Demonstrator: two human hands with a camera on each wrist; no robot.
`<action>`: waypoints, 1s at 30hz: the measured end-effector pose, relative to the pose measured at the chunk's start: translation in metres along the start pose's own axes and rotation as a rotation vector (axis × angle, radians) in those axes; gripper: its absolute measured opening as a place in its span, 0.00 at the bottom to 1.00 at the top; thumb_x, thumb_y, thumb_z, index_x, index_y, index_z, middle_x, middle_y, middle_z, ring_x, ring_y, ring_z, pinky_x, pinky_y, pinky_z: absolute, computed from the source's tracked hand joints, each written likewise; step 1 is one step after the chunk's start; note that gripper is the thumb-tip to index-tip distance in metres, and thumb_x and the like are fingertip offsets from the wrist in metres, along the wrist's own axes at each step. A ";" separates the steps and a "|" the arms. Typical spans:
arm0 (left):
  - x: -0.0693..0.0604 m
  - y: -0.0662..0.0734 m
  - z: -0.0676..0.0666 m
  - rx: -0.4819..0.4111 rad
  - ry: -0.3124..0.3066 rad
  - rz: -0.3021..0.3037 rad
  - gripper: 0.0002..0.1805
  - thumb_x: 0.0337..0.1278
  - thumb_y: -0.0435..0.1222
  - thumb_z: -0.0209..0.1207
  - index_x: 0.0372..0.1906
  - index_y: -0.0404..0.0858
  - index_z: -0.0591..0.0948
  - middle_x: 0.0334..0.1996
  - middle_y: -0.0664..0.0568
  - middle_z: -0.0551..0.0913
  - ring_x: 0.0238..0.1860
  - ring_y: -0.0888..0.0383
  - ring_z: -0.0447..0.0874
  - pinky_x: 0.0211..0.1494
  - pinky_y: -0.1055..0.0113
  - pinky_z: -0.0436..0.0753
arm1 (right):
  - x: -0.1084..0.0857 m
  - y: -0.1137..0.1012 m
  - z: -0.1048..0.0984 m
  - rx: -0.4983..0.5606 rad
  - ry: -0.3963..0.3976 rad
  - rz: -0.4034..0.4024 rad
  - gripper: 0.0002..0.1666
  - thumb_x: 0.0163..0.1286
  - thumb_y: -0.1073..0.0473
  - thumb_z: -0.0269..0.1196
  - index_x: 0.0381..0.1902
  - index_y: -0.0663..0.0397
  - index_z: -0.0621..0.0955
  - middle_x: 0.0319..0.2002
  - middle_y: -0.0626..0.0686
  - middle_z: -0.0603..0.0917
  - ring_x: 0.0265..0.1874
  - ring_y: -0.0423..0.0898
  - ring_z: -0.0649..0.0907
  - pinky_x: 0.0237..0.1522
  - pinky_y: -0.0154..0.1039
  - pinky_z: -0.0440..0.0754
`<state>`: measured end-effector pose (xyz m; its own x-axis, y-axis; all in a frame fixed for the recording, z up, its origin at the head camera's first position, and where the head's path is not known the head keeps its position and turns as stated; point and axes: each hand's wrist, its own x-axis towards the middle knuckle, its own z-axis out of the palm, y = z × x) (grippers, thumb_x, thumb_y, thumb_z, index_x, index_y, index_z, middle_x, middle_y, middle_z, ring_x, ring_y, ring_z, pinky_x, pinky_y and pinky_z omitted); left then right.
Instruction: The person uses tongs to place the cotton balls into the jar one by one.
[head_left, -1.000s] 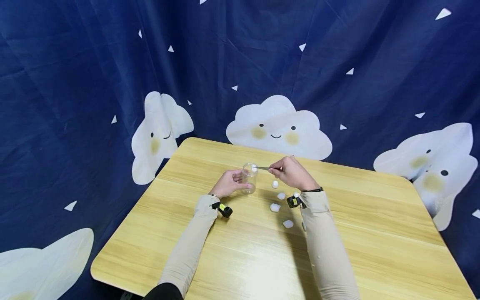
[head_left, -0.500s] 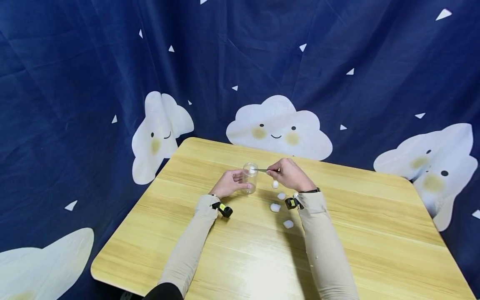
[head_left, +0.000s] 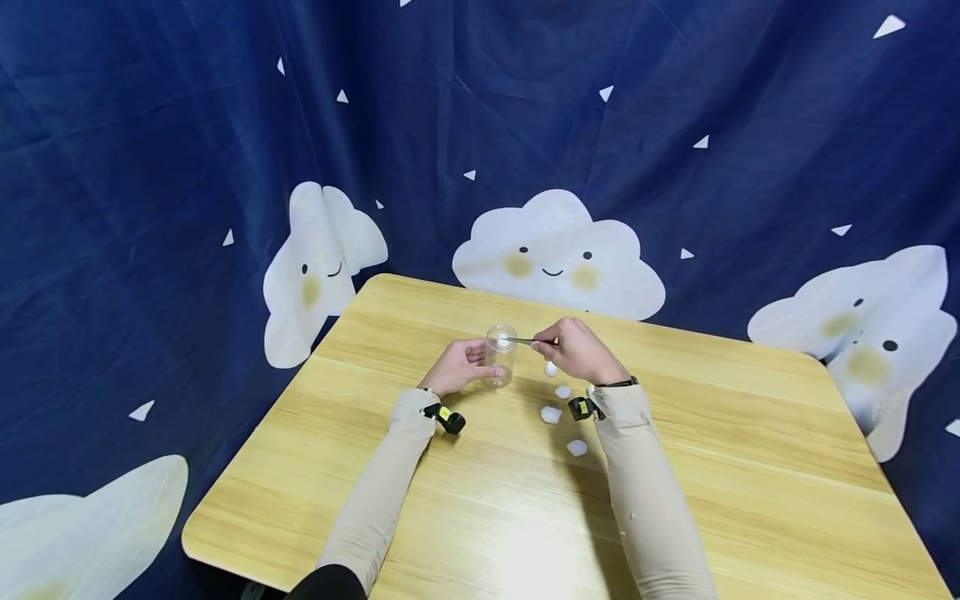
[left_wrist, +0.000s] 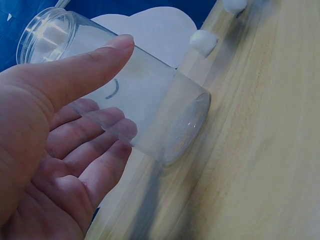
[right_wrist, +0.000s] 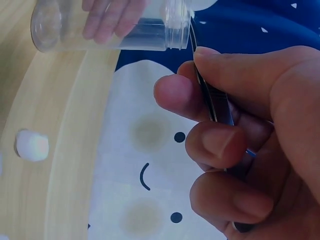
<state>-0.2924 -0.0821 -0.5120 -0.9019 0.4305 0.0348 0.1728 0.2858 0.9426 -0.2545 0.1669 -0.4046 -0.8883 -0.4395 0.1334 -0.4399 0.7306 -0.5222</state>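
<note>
Head view shows the left hand gripping a clear jar, the right hand pinching tweezers, one white ball at the jar's mouth and four balls seemingly left on the counter.

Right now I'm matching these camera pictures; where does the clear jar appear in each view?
Head: clear jar just below center.
Left wrist: jar slanting, upper left to center.
Right wrist: jar upper left, cut off by the top edge.
Shared landmark: left hand, holding it.
</note>
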 end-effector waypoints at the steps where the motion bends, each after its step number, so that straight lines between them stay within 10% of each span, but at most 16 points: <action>1: 0.000 0.000 0.000 0.000 0.001 -0.001 0.28 0.55 0.40 0.76 0.61 0.38 0.83 0.61 0.43 0.86 0.64 0.48 0.85 0.72 0.56 0.82 | 0.000 0.000 0.000 0.000 0.001 -0.001 0.10 0.75 0.61 0.64 0.45 0.57 0.91 0.31 0.54 0.91 0.21 0.39 0.79 0.24 0.31 0.74; 30: 0.000 0.001 -0.001 -0.012 -0.002 -0.003 0.32 0.54 0.38 0.76 0.65 0.35 0.81 0.62 0.41 0.85 0.65 0.46 0.84 0.72 0.55 0.82 | 0.001 -0.005 0.003 -0.036 -0.010 -0.005 0.09 0.76 0.60 0.64 0.42 0.54 0.91 0.29 0.52 0.88 0.23 0.40 0.77 0.29 0.35 0.77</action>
<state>-0.2923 -0.0829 -0.5103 -0.9016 0.4314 0.0316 0.1657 0.2770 0.9465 -0.2533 0.1611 -0.4049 -0.8850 -0.4478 0.1273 -0.4486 0.7471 -0.4905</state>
